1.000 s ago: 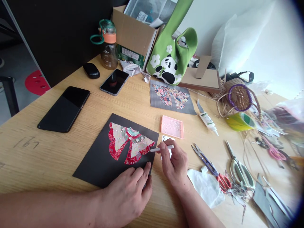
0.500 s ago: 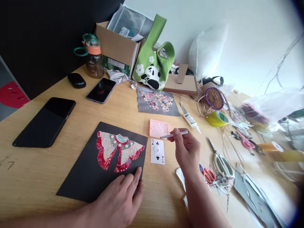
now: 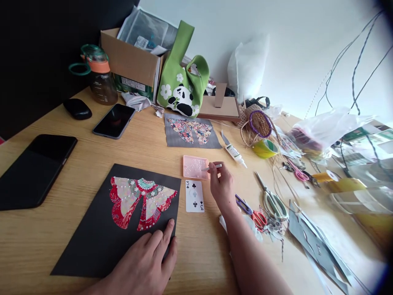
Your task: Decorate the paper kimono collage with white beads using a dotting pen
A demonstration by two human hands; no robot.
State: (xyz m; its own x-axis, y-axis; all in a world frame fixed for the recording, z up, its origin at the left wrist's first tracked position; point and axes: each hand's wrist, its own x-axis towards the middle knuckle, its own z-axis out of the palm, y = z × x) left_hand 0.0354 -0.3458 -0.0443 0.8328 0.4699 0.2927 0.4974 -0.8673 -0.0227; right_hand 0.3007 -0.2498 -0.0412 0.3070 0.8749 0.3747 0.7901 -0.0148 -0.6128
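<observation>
Tiny white beads (image 3: pixel 149 226) partly edged the red-cream fabric cutout (image 3: pixel 121 216), loose beads (image 3: pixel 193 167) lay at two o'clock, right hand (image 3: pixel 223 188) pinching a slim white stick (image 3: pixel 218 166), left hand (image 3: pixel 145 262) unclenched.

1. A person's left hand (image 3: pixel 145 256) lies palm down, index finger (image 3: pixel 168 230) extended forward, the other fingers partly bent.
2. The right hand (image 3: pixel 221 183) reaches farther out, thumb and fingers pinched together, its bare forearm (image 3: pixel 250 248) slanting up from the lower edge.

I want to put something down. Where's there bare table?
Bare wood lies between the tablet, phone and black sheet. Another smaller patch borders the playing card, left hand and right forearm. It's crowded rightward, around the green scissors and grey scraps.
</observation>
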